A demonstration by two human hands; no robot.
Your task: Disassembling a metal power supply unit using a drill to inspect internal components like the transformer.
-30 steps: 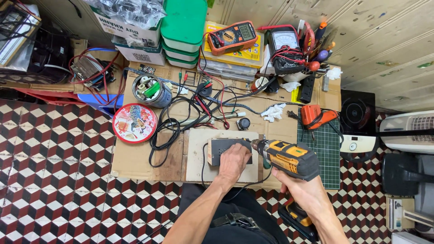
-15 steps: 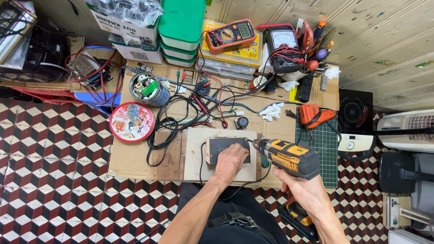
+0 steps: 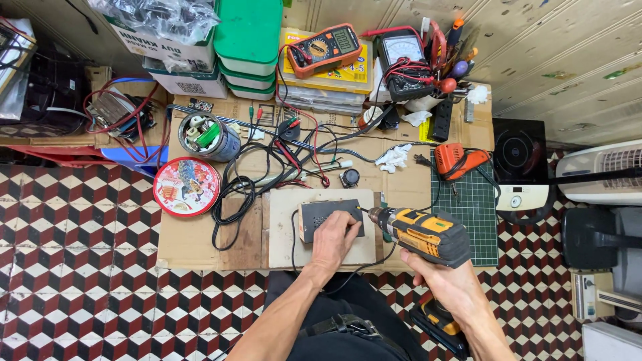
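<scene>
The dark flat device (image 3: 331,219) lies on a pale board (image 3: 281,227) straight ahead of me, under my left hand (image 3: 334,241), whose palm and spread fingers press down on its near edge to pin it; the hand is flattened on it rather than curled around anything. Just to the right, my right hand (image 3: 445,281) is closed around the grip of the yellow and black cordless drill (image 3: 421,234), and the bit points left at the device's right upper corner, touching or almost touching it; I cannot tell which. As I judge it, the driving at that corner is under way, and whether any other fastener has been dealt with is too small to see, so most of the case work looks still to do. A thin black lead runs from the device back towards my lap. Beyond my left hand lies a tangle of black and red cables (image 3: 267,167), further left a round red tin (image 3: 186,186). Right of the drill sits a green cutting mat (image 3: 468,200) with an orange tool (image 3: 458,160) at its far edge
</scene>
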